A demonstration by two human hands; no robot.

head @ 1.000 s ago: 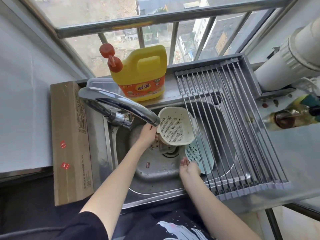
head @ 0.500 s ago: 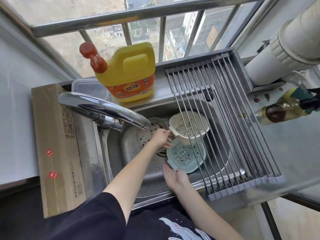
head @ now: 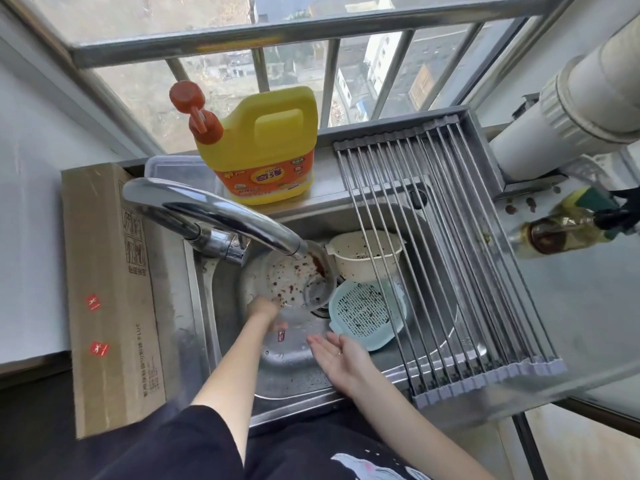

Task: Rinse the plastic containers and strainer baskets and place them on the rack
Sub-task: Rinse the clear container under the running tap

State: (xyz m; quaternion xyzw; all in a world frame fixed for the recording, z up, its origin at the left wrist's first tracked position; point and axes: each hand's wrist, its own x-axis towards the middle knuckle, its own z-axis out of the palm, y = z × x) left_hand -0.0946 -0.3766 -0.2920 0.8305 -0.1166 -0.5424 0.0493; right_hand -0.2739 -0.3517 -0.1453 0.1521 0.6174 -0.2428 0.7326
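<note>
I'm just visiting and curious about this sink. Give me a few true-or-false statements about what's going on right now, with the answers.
1. The roll-up rack already holds a rinsed basket. False: nothing lies on it.
2. The white strainer basket and blue strainer basket both sit in the sink. True.
3. The right hand grips the blue basket. False: it is open and touches nothing.
4. The left hand reaches the speckled clear container under the faucet. True.
5. The yellow detergent jug lies on its side. False: it stands upright.
</note>
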